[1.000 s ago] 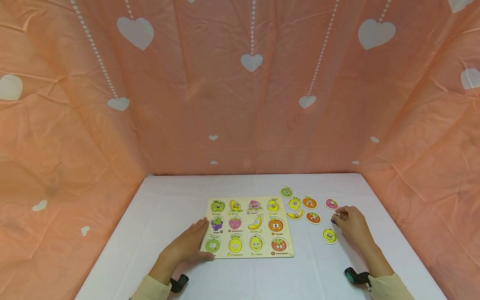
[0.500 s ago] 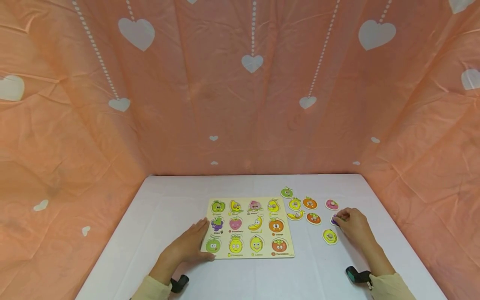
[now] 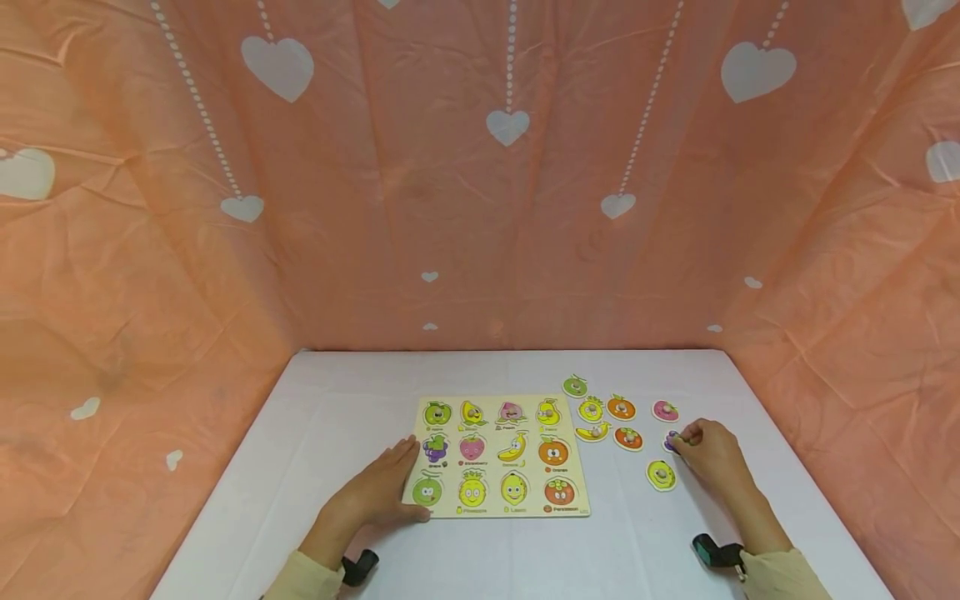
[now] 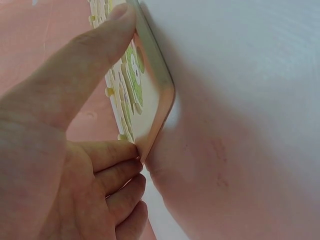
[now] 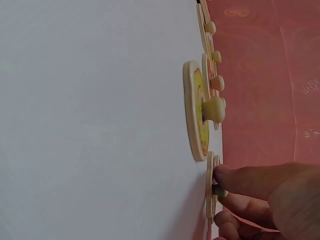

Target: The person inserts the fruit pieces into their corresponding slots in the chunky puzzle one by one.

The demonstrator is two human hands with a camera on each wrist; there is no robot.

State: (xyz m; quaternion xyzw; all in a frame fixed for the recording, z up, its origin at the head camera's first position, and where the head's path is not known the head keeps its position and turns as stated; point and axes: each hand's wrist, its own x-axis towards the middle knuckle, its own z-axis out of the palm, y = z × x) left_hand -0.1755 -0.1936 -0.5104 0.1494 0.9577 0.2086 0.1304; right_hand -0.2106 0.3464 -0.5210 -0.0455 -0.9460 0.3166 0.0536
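In the head view my left hand (image 3: 378,483) rests at the left edge and front corner of a wooden fruit puzzle board (image 3: 491,510). Its fingertips touch the side edge, and the thumb lies over the front edge in the left wrist view. Off to the right, my right hand (image 3: 712,454) pinches a grape puzzle piece (image 3: 669,442) by its small knob (image 5: 219,190). The piece stands flat on or just above the cloth; I cannot tell which. Fingers hide much of it. A yellow lemon piece (image 3: 662,475) lies just in front.
Loose knobbed pieces lie right of the board: a strawberry (image 3: 665,410), a persimmon (image 3: 628,438), an orange (image 3: 621,407), a banana (image 3: 592,432), a pineapple (image 3: 591,408) and a green melon (image 3: 575,386). A white cloth (image 3: 510,558) covers the table; pink fabric walls surround it.
The right fingers have shifted slightly at the grape piece, and more of its purple part shows now. The left hand and the board stay in place.
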